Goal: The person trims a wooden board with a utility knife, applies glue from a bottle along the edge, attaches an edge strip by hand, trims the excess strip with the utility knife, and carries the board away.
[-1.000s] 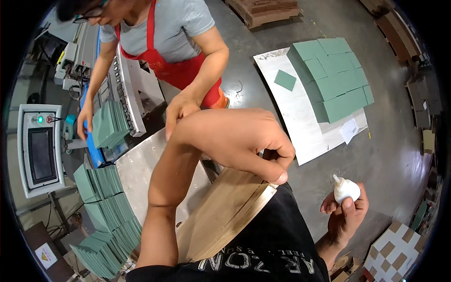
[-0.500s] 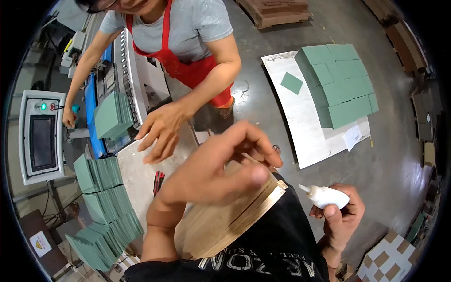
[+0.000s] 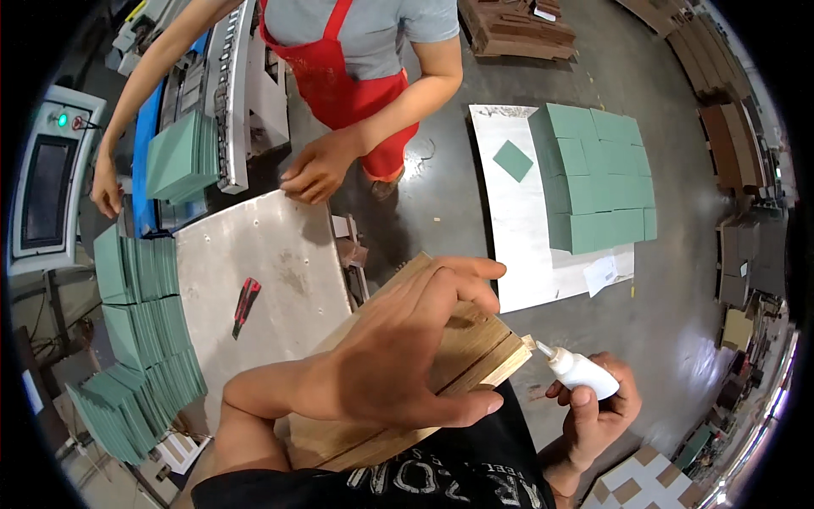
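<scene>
Left hand (image 3: 390,365) spreads over wooden board (image 3: 471,343) while right hand (image 3: 591,431) clamps white bottle (image 3: 585,375)

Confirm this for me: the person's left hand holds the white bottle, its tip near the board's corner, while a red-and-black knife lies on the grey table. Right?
Not quite: the right hand holds the white bottle, as the head view shows. Its tip is near the board's corner, and the red-and-black knife lies on the grey table.
</scene>
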Demonstrator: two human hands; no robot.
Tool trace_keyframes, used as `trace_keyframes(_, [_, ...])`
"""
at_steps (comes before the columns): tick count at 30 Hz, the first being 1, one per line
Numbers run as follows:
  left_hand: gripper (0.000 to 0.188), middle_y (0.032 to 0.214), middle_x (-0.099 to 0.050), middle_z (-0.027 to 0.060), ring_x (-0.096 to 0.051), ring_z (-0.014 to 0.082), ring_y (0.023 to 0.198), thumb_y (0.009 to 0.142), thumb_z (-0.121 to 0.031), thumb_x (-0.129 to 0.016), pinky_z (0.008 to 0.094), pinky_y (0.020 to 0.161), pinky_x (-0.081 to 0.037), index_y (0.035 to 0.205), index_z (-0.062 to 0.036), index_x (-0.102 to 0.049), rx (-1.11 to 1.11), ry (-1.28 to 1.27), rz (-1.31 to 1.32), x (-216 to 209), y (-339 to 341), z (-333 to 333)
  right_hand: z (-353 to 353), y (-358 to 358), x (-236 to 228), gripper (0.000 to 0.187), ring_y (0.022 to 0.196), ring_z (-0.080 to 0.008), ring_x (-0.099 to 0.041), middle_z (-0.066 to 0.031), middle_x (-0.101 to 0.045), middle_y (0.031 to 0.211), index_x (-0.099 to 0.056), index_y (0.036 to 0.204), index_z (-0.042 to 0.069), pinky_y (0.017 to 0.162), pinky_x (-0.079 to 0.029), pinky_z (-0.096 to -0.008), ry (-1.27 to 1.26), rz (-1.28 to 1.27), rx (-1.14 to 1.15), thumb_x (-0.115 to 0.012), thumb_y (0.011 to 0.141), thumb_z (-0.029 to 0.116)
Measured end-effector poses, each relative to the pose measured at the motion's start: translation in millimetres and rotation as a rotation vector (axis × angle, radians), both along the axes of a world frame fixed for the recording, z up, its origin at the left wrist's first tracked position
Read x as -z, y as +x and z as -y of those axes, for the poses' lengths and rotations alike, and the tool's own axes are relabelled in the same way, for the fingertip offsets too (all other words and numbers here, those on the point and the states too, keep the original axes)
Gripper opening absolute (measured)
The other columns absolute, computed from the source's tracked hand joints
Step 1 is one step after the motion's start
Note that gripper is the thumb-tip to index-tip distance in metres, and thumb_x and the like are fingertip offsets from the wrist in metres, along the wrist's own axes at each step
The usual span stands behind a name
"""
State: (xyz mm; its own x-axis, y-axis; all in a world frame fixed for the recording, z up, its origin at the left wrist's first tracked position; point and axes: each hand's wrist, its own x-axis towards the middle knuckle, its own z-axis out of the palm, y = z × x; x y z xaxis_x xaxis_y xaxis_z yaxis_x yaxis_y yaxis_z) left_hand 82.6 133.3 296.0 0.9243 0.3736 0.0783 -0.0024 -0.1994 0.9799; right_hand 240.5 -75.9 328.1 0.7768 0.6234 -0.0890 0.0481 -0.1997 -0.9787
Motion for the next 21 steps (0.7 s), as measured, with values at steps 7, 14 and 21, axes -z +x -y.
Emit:
trace_keyframes(7, [0.073,0.141,-0.046,0.0285,-0.061,0.0359,0.115,0.072,-0.031,-0.091,0.0438,0.094,-0.052,0.122,-0.0021,-0.046,-0.025,0.028,0.01,1.8,1.9,5.0,6.5,5.7,3.9,0.036,0.067,-0.0167,-0.063,-0.011,-0.068,0.078,-0.07,0.094,-0.004,0.06,-0.045,-0.0277,-0.031,0.141,-0.027,-0.086,0.082,0.026])
trace_keyframes(14, [0.068,0.138,-0.051,0.0244,-0.061,0.0366,0.111,0.072,-0.031,-0.088,0.0438,0.094,-0.049,0.119,-0.0021,-0.049,-0.065,0.004,0.017,1.0,3.2,9.3,2.3,8.5,2.2,0.032,0.064,-0.0163,-0.058,-0.0106,-0.067,0.076,-0.072,0.093,-0.004,0.058,-0.041,-0.0285,-0.017,0.291,-0.051,-0.087,0.079,0.022])
trace_keyframes(21, [0.062,0.135,-0.055,0.0209,-0.06,0.0388,0.109,0.072,-0.034,-0.084,0.0453,0.095,-0.045,0.116,-0.0024,-0.053,-0.1,-0.007,0.017,1.0,4.1,9.9,-7.1,18.1,-12.8,0.027,0.061,-0.0185,-0.058,-0.0104,-0.064,0.073,-0.076,0.094,0.002,0.055,-0.041,-0.0285,-0.098,0.634,-0.208,-0.086,0.074,0.018])
